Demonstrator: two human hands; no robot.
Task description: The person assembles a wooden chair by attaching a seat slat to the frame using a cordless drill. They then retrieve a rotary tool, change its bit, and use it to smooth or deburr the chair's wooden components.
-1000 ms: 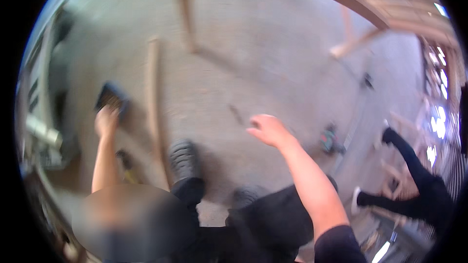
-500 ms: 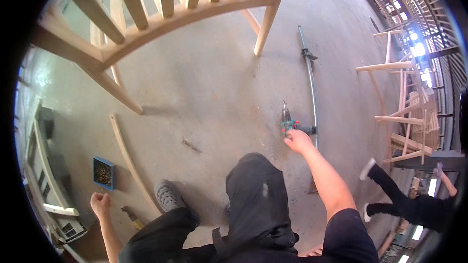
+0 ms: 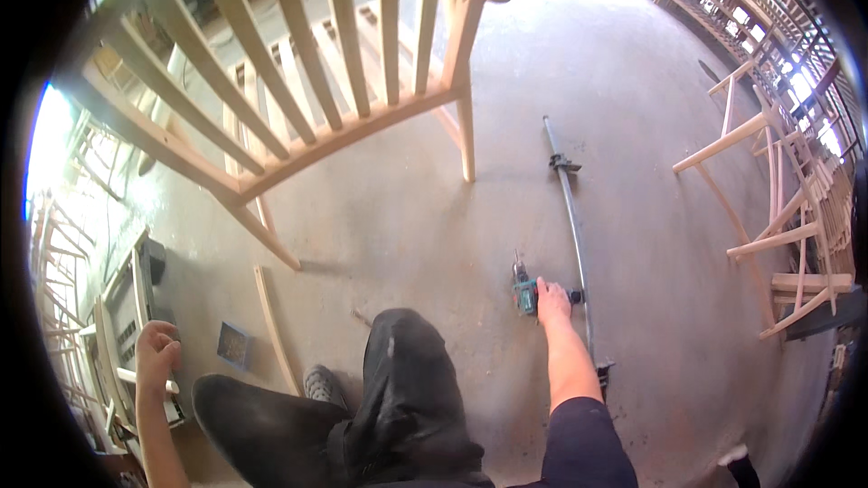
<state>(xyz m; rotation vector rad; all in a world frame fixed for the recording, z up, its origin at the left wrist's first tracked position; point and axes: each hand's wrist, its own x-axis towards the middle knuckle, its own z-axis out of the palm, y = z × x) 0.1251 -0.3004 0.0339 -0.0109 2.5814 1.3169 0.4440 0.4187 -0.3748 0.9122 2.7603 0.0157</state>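
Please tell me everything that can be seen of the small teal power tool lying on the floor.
The cordless drill is small, with a teal body and dark parts; a thin bit or chuck end points away from the person. It lies on its side on the grey concrete floor, just left of a long metal bar clamp. The right hand rests on its rear end; whether the fingers close around it cannot be told.
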